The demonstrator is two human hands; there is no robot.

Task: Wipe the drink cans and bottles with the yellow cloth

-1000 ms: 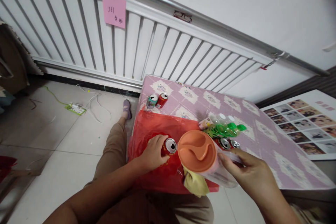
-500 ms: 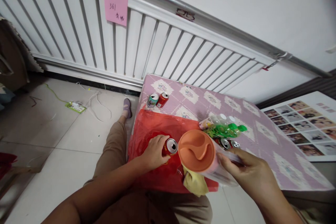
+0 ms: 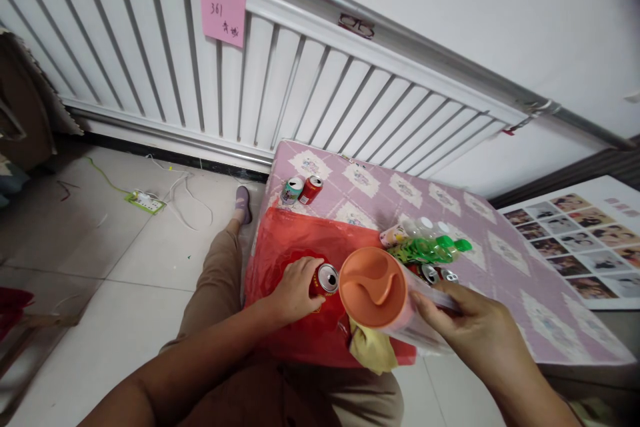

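Note:
My left hand (image 3: 299, 290) is wrapped around a red drink can (image 3: 326, 279), which stands with its opened top facing up over a red plastic sheet (image 3: 320, 227). In my right hand (image 3: 467, 317) is the handle of a clear pitcher with an orange lid (image 3: 375, 285). The pitcher is tilted, its lid toward the can and close beside it. Whether any liquid passes between them I cannot tell. Below the pitcher lies a crumpled yellow cloth (image 3: 374, 349) at the sheet's near edge.
A teal can (image 3: 291, 191) and another red can (image 3: 311, 189) stand on the patterned tablecloth (image 3: 360, 177). Several green-capped bottles (image 3: 443, 248) and dark cans (image 3: 427, 273) are grouped beyond the pitcher. A white radiator (image 3: 260, 80) runs behind the table; a power strip (image 3: 145, 201) lies on the floor.
Almost nothing differs. Both hands keep their hold on the can and the pitcher, and the view has shifted very slightly.

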